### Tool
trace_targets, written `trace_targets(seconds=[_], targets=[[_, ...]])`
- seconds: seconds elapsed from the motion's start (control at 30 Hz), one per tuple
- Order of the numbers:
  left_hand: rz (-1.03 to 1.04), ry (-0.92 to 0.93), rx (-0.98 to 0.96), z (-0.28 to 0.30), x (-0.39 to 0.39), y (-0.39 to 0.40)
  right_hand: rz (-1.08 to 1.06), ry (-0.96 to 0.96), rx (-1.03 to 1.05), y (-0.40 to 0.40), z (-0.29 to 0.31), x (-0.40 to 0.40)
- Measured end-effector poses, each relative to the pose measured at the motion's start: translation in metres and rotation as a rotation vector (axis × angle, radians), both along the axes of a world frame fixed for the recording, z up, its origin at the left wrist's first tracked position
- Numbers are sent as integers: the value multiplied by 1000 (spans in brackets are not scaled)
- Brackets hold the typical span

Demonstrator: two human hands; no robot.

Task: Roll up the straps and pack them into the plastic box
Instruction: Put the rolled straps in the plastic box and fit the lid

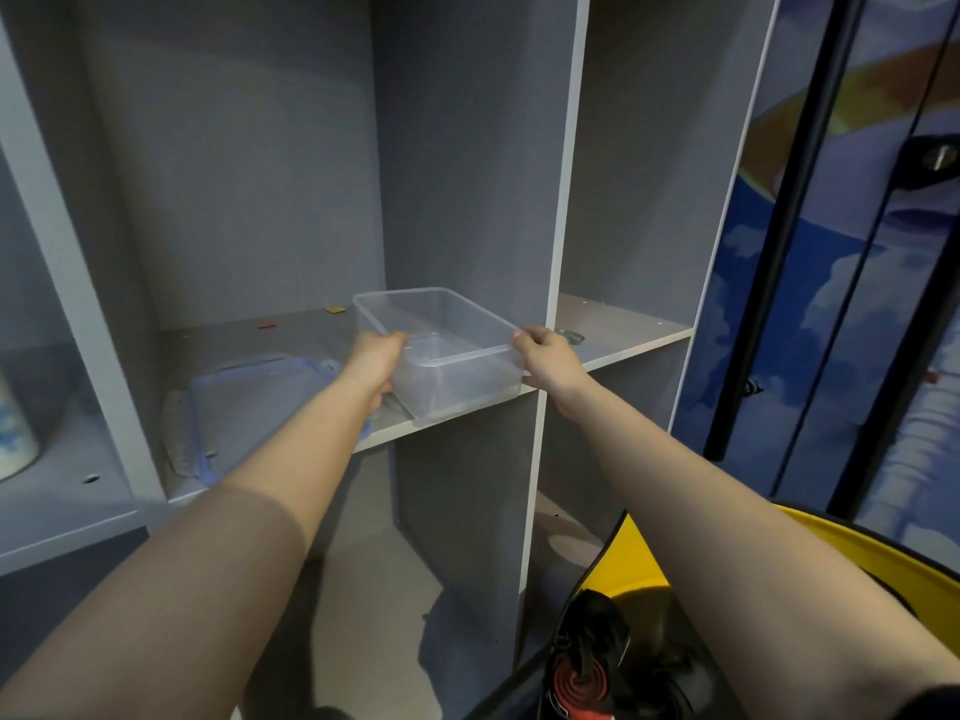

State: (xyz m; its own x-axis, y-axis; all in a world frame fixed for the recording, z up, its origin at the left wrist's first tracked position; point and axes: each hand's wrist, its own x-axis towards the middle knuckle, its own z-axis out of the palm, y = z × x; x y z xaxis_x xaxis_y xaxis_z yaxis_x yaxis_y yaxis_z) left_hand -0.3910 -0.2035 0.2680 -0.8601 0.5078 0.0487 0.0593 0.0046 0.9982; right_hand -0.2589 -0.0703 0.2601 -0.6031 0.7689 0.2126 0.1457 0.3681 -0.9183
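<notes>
Clear plastic box point(441, 345), no lid on, sits on grey shelf point(623, 345) near front edge, betw. both hands. Left hand point(371, 363) grips box's near-left corner, fingers curled over rim. Right hand point(545, 358) grips near-right corner, thumb on rim. Blue-trimmed lid point(254, 402) lies flat on same shelf, just left of box. Rolled red/black straps point(582, 683) sit low at bottom, well apart from box, by a yellow container point(831, 558).

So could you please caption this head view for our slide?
Both hands grip the empty plastic box on the shelf.
</notes>
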Motion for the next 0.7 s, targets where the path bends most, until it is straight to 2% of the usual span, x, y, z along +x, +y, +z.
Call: trace_targets(seconds=[0.43,0.7], targets=[[-44,120,-36,-3,55,-25,1,125,-185,-36,-11,78],[-126,220,-47,-2,107,-37,-50,120,-197,-51,-15,131]])
